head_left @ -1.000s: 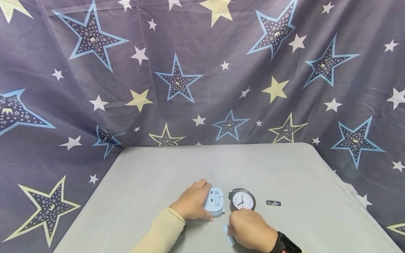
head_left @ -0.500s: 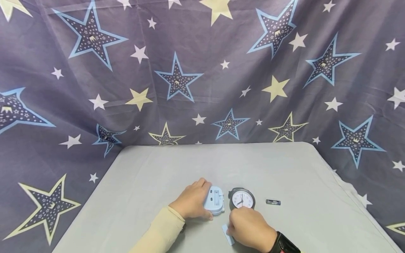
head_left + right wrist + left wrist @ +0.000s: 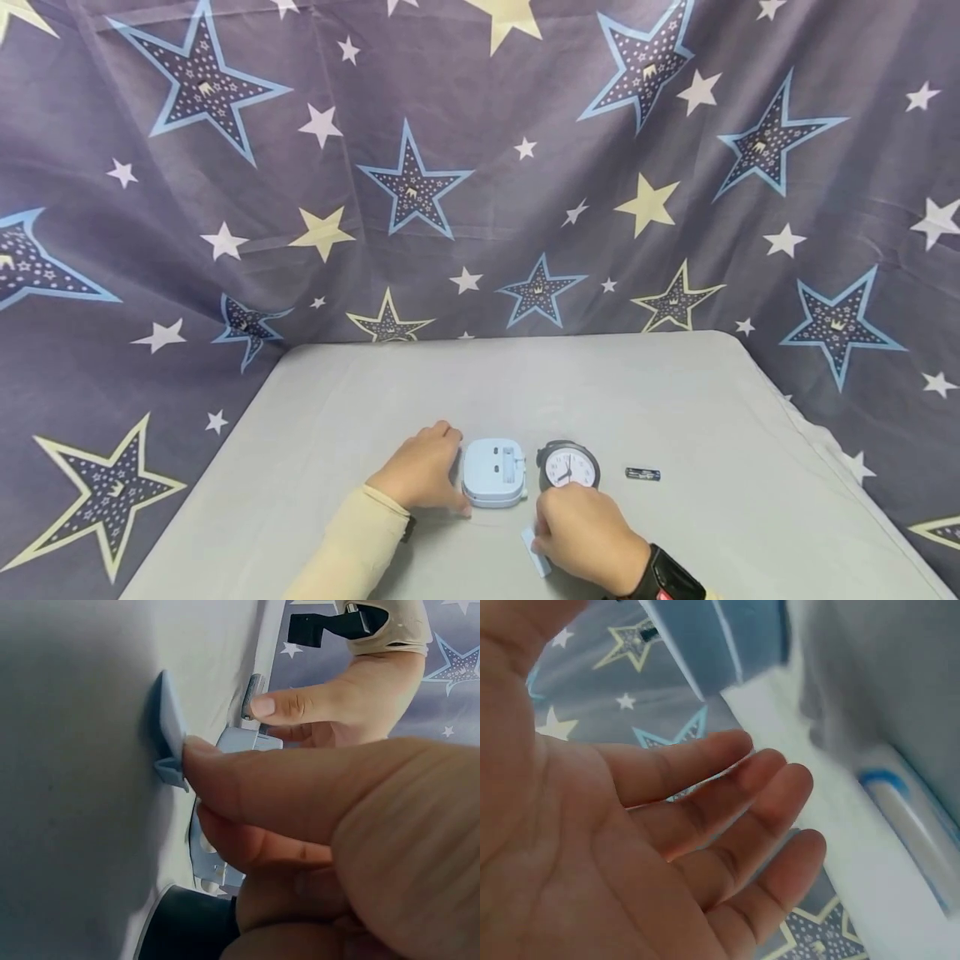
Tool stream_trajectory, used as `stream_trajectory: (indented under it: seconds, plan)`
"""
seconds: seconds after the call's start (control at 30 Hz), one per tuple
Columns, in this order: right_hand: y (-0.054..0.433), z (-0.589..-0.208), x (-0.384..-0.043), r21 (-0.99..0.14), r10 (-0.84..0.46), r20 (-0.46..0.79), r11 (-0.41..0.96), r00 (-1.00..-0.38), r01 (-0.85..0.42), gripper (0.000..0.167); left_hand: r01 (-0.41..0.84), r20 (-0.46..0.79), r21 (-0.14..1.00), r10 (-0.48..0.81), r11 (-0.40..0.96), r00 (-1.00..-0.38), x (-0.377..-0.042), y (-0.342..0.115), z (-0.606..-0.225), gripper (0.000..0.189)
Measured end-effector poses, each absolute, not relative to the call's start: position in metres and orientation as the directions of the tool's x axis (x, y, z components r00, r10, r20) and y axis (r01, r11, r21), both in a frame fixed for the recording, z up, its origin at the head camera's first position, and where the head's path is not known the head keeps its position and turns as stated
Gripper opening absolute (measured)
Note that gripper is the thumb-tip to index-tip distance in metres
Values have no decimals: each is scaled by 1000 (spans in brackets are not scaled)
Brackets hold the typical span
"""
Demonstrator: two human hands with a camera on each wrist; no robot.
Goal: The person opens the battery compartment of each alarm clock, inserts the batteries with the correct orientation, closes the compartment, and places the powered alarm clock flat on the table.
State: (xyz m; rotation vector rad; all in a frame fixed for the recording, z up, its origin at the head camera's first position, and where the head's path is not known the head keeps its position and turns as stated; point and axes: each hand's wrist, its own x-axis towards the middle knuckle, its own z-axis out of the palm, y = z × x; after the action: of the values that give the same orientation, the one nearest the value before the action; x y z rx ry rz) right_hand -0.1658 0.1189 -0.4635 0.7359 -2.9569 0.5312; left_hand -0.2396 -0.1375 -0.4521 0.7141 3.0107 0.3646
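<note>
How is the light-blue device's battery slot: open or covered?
Open: in the head view the battery slot shows uncovered on the light-blue device, and the right hand pinches what looks like its cover.

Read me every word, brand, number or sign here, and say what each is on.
No text reads clearly.
Dark-rimmed clock: dial numerals, too small to quote surely.
Battery: pale printing, too small to read.
Light-blue case: any lettering too small to read.
Light-blue strip in the right hand: no lettering visible.
Dark wristband: red patch, nothing legible.
Backdrop cloth: stars and crowns, no words.
</note>
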Motion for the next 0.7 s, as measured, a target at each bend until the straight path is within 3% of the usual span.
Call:
stream_trajectory:
  seconds: [0.23, 0.5, 0.7]
  plan:
    - [119, -464, -166, -313, -448, 127, 828, -885, -465, 30, 326, -25, 213, 338, 921, -941, -241, -154, -454, 101]
    - [116, -464, -166, -300, -448, 123, 834, -885, -464, 32, 269, -13, 250, 282, 930, -959, -239, -169, -454, 51]
    - [117, -463, -166, -285, -444, 143, 837, -884, -467, 31, 251, -14, 276, 265, 928, -964, -238, -176, -455, 34]
